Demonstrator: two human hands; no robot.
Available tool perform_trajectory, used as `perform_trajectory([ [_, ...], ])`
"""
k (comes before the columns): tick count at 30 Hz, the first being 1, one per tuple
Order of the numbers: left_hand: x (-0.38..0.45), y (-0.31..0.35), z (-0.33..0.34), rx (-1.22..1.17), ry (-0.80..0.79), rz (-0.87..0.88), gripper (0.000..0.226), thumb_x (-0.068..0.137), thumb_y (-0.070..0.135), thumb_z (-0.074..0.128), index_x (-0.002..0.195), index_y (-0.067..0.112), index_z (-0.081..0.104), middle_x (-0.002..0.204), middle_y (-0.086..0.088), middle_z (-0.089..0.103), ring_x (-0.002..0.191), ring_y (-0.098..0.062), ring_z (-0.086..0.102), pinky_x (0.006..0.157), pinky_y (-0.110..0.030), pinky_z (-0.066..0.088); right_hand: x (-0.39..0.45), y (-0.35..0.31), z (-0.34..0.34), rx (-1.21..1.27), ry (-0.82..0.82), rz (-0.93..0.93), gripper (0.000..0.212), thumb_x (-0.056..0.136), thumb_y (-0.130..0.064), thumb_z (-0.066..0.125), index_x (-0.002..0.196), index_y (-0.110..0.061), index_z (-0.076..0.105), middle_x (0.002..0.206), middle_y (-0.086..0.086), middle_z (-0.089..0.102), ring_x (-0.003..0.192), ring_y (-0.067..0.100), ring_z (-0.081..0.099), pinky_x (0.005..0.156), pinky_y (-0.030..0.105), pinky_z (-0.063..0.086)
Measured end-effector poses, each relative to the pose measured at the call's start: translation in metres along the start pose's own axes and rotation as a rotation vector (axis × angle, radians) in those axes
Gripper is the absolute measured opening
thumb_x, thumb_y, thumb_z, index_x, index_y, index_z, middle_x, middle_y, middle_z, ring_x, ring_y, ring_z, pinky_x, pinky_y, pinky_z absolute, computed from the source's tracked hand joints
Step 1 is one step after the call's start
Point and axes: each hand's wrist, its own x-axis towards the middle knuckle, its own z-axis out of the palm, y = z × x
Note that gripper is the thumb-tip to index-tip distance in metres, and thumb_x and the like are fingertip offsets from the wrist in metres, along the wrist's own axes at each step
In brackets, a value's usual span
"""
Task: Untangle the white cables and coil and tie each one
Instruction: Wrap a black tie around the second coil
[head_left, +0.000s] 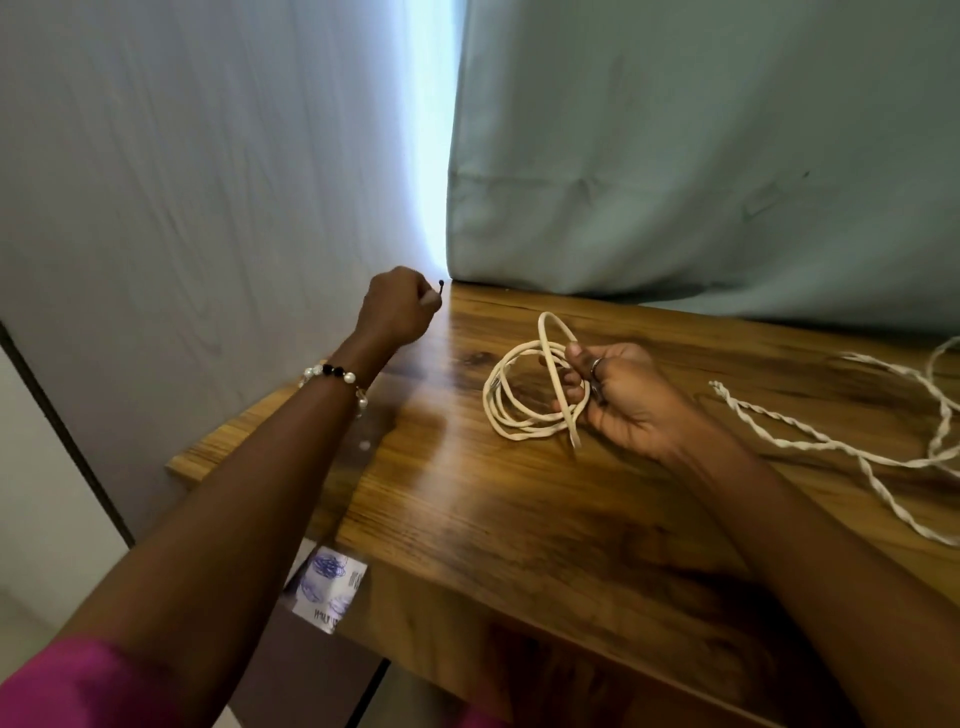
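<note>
1. While my pink sleeve (67, 686) sits nearest at the lower left, a printed paper (327, 584) with blue scribbles lies under my left forearm, below the near edge of the wooden table (493, 519).
2. My right hand (623, 400) is palm up over the table, its fingers curled round one side of the coiled white cable (511, 395); a ring shows on one of those fingers.
3. That coil hangs to the left of my right fingers, several loops lying on the wood, with one loop standing up above my fingertips and a loose end pointing down just below them.
4. To the right of my right wrist, well apart from the coil, the twisted white cable (831, 447) trails loose across the table and off the right edge of view.
5. A beaded bracelet (332, 376) circles my left wrist.
6. Farther off, my left hand (400, 306) is clenched, pinching a small dark-tipped thing (440, 286) that pokes out beyond my fingertips; I cannot tell what it is.
7. Beyond my fingers hang pale curtains (675, 156), a bright gap between them.
</note>
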Motion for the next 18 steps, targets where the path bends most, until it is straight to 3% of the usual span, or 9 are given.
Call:
perform_trajectory([
  [3,-0.009,0.031,-0.025,-0.271,0.022,-0.049,0.026,0.084,0.018,0.060,0.072,-0.004,0.064,0.069,-0.018,0.058,0.064,-0.034,0.058,0.060,-0.033,0.046,-0.002,-0.003,-0.002,-0.053,0.034,-0.066,0.026,0.100,-0.010,0.045,0.105,0.013,0.057,0.064,0.008,0.043,0.046,0.011,0.040,0.041,0.024,0.048],
  [7,-0.030,0.082,-0.054,-0.585,-0.078,-0.021,0.015,0.089,0.015,0.058,0.082,0.003,0.061,0.080,-0.011,0.057,0.059,-0.026,0.068,0.050,-0.029,0.054,-0.007,-0.007,-0.001,-0.225,0.101,-0.162,0.022,0.100,-0.014,0.048,0.098,0.003,0.061,0.062,0.003,0.045,0.043,0.009,0.042,0.044,0.025,0.044],
  [11,-0.058,0.133,-0.067,-0.590,-0.096,0.157,0.015,0.089,0.015,0.059,0.076,0.009,0.062,0.067,-0.003,0.053,0.045,-0.012,0.050,0.040,-0.017,0.036,-0.015,-0.009,-0.004,-0.509,0.185,-0.345,0.023,0.099,-0.020,0.050,0.083,-0.014,0.065,0.056,-0.004,0.051,0.045,0.009,0.048,0.051,0.031,0.045],
  [15,-0.083,0.163,-0.054,-0.553,-0.235,0.258,0.012,0.087,0.015,0.065,0.077,0.010,0.068,0.064,-0.002,0.057,0.044,-0.008,0.048,0.042,-0.016,0.038,-0.016,-0.017,-0.015,-0.680,0.311,-0.473,0.034,0.098,-0.020,0.051,0.066,-0.023,0.061,0.045,-0.012,0.053,0.043,0.006,0.051,0.050,0.029,0.044],
  [18,-0.088,0.163,-0.029,-0.410,-0.314,0.279,0.010,0.083,0.019,0.070,0.074,0.014,0.071,0.067,0.001,0.064,0.043,-0.012,0.055,0.046,-0.018,0.043,-0.017,-0.026,-0.029,-0.635,0.252,-0.475,0.039,0.096,-0.007,0.049,0.062,-0.021,0.062,0.045,-0.010,0.054,0.043,0.006,0.049,0.054,0.034,0.041],
])
